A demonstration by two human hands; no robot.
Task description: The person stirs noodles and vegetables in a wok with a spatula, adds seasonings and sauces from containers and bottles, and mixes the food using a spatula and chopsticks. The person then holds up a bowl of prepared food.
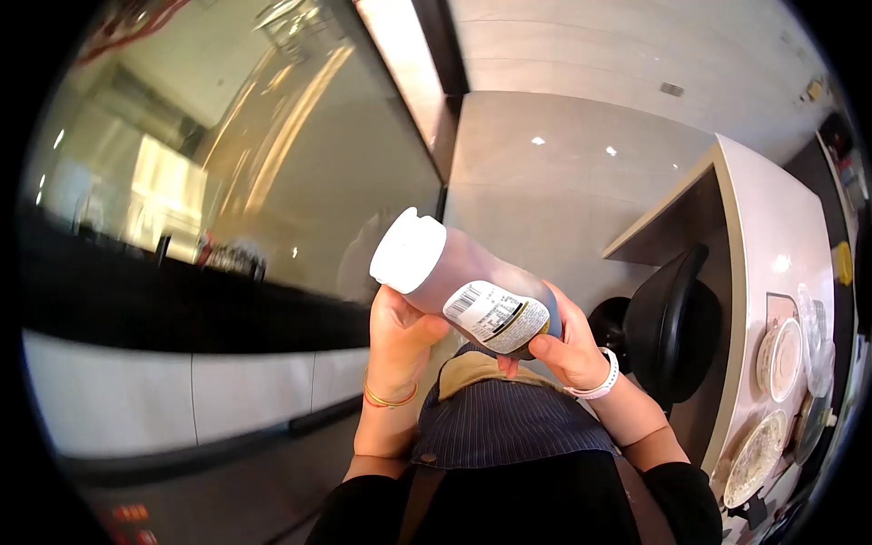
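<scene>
A brownish translucent bottle [495, 272] with a wide white lid and a white barcode label is held tilted in front of the body, its lid toward the upper left. My left hand [400, 331] supports it just below the lid, with the thumb against its side. Around the base end is my right hand [568, 341], its thumb near the label's lower edge. The fingers behind the bottle are mostly hidden.
A glass panel [336, 154] with a dark frame fills the left side. On the right are a white counter [781, 218] with a patterned plate [756, 459] and a white bowl [779, 359], and a black chair [677, 322] beside it. Pale tiles cover the floor [545, 173].
</scene>
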